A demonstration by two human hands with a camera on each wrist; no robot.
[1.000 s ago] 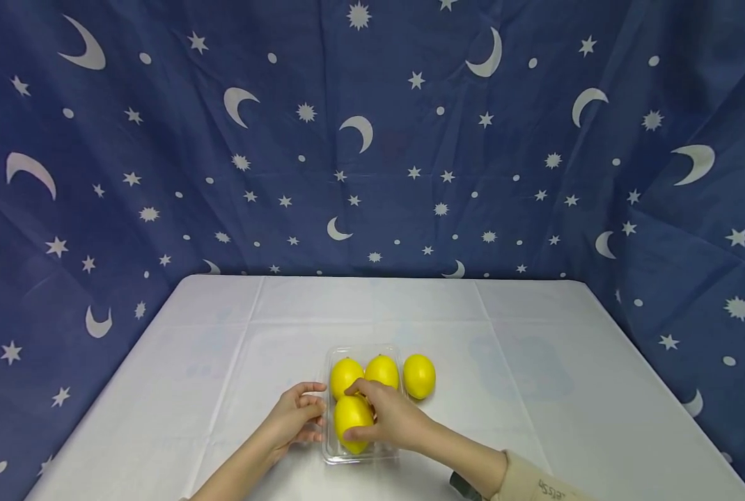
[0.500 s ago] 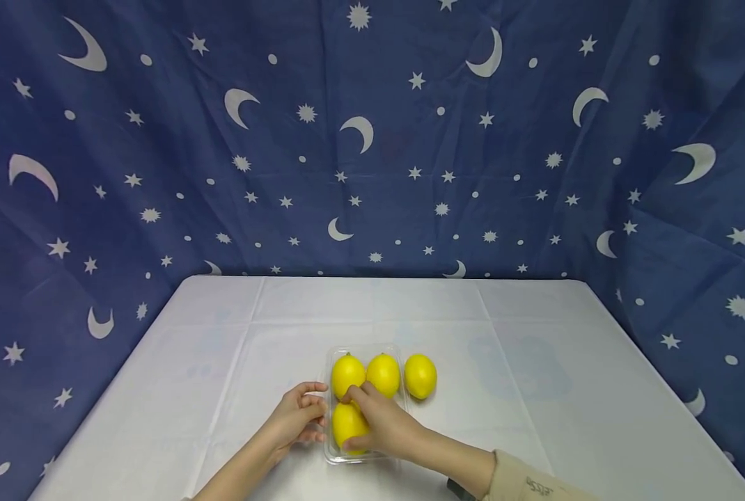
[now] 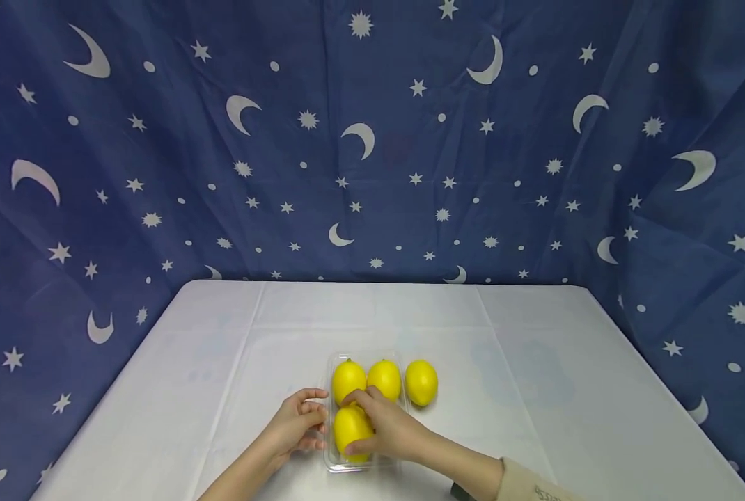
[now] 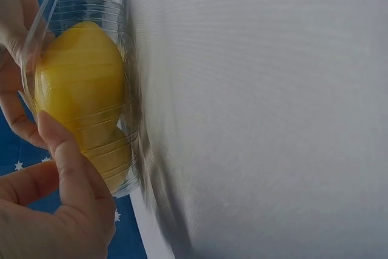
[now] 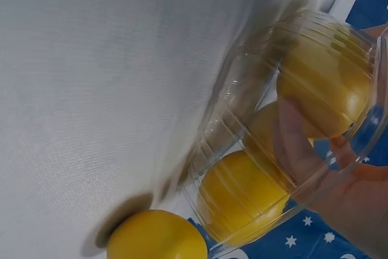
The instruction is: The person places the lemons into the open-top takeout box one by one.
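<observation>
A clear plastic clamshell-like tray (image 3: 342,468) holds three yellow lemons. Two, a far-left lemon (image 3: 348,380) and a far-right lemon (image 3: 384,380), fill its back end. At the front left lies the third lemon (image 3: 350,428), gripped from above between the thumb and fingers of my right hand (image 3: 393,430). My left hand (image 3: 292,430) is at the tray's left side, fingers spread and lightly bent; in the left wrist view a fingertip (image 4: 51,127) touches the tray's rim. Outside the tray, against its right side, sits another lemon (image 3: 421,383).
A white cloth covers the table (image 3: 222,348). Behind and beside it hangs a blue curtain (image 3: 397,139) with moons and stars. A dark object (image 3: 460,492) shows partly under the right sleeve (image 3: 529,483) at the front edge.
The right hand and its lemon shifted slightly left within the tray, then slightly back right. The left hand keeps its place. The whole head view has tipped a little, moving everything slightly downward.
</observation>
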